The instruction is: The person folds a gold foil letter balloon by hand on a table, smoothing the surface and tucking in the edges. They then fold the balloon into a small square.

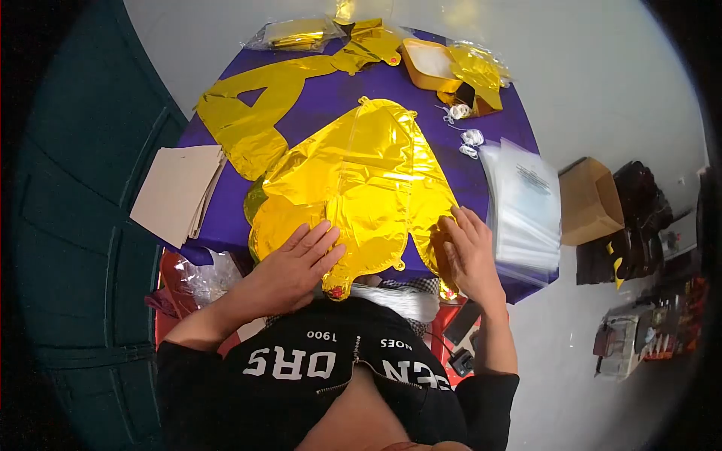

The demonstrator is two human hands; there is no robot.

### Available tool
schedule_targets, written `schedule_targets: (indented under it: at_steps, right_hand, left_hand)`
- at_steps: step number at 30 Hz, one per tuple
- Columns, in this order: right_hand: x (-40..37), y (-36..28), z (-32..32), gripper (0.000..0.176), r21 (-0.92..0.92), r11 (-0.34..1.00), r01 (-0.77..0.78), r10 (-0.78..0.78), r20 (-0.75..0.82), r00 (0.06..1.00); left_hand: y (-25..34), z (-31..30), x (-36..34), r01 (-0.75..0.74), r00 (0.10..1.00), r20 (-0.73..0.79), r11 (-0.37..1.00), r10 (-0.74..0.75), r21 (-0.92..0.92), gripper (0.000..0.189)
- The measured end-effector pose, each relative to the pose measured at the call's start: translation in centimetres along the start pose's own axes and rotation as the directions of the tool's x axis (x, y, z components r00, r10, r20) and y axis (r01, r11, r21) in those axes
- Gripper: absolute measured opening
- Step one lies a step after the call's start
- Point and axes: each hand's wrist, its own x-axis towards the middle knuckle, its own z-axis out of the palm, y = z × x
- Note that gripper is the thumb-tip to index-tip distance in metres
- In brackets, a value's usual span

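Laying the left hand [301,259] open, palm down and fingers slightly apart, on a large gold foil balloon [361,180], which is lying flat and creased along the near side of the purple table [331,101]. Bending the fingers of the right hand [472,255] over the balloon's other side, near the table's near-right edge, with the pictures not telling whether those fingers are pinching the foil. Having two red-marked ends of the balloon pointing toward the body at the table's near edge.

Facing a flat gold foil shape with a triangular hole [248,139] on the table's far-left part, and a clear packet [289,34] holding gold material at the far edge. Having a yellow tray [444,83] with a white inside sitting at the table's far-right part, with crumpled gold foil [481,71] just beside it and white string bundles [472,137] lying nearer.

Having beige sheets [177,192] overhanging the table's left edge, clear plastic bags [526,203] lying stacked along its right edge, and a cardboard box [590,199] standing beyond that edge.
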Motion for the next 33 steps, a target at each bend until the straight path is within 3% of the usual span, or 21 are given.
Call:
schedule_targets:
  at_steps: [7,17,33]
  right_hand:
    - [-0.6,-0.4,0.7,0.037,-0.025,1.0,0.006,-0.008,-0.065,0.998]
    - [-1.3,0.1,1.8,0.04,-0.031,1.0,-0.007,0.006,-0.01,1.0]
    - [-1.1,0.2,1.6,0.04,-0.067,0.998,0.009,-0.009,0.001,1.0]
  left_hand:
    - [0.5,1.5,0.1,0.003,0.993,-0.118,1.0,-0.001,0.017,0.065]
    - [0.1,2.8,0.1,0.007,0.984,-0.178,0.993,0.014,0.115,0.05]
    - [-0.8,1.7,-0.9,0.02,0.991,-0.13,0.987,0.001,0.16,0.043]
